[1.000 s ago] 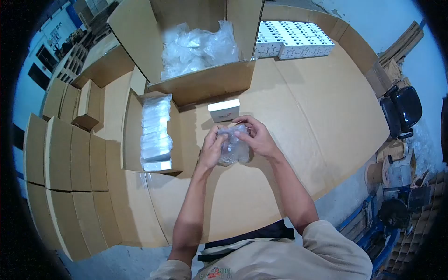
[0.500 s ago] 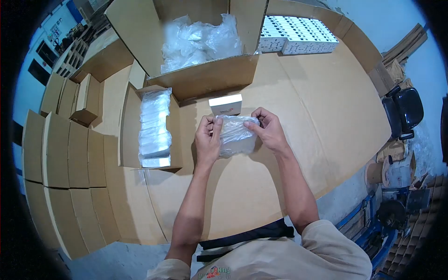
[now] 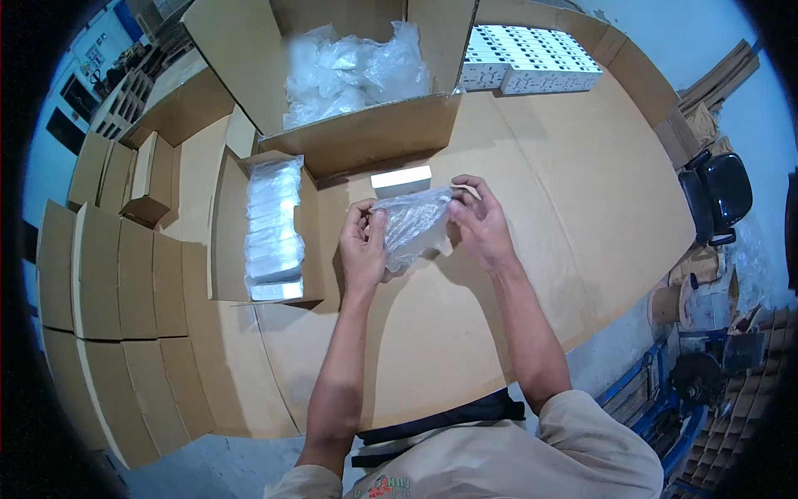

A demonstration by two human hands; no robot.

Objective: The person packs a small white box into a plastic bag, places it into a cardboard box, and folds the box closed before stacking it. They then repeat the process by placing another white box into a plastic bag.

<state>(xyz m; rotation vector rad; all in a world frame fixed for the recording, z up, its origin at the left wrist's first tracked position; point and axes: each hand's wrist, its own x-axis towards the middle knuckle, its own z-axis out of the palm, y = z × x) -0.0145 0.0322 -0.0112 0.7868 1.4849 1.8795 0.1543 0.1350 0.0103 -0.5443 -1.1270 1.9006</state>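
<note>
A clear plastic bag (image 3: 413,226) is stretched between my two hands above the cardboard-covered table. My left hand (image 3: 362,249) pinches its left edge between thumb and fingers. At the upper right corner, my right hand (image 3: 480,218) grips the bag the same way. The bag looks flat and crumpled, with its lower edge hanging loose. Just behind it a small white box (image 3: 401,181) lies on the table, partly covered by the bag. To the left of my hands stands an open carton (image 3: 312,241) holding a row of plastic-wrapped white boxes (image 3: 274,224).
A large open carton (image 3: 374,133) full of clear plastic bags (image 3: 357,71) stands at the back. Stacked white boxes (image 3: 540,62) sit at the back right. Brown cartons (image 3: 100,283) line the left side. A black chair (image 3: 721,195) is off the table's right edge.
The bag has been pulled to a slant, its right corner raised. My right hand has shifted slightly right and up, my left slightly left. The white box behind shows less of its front.
</note>
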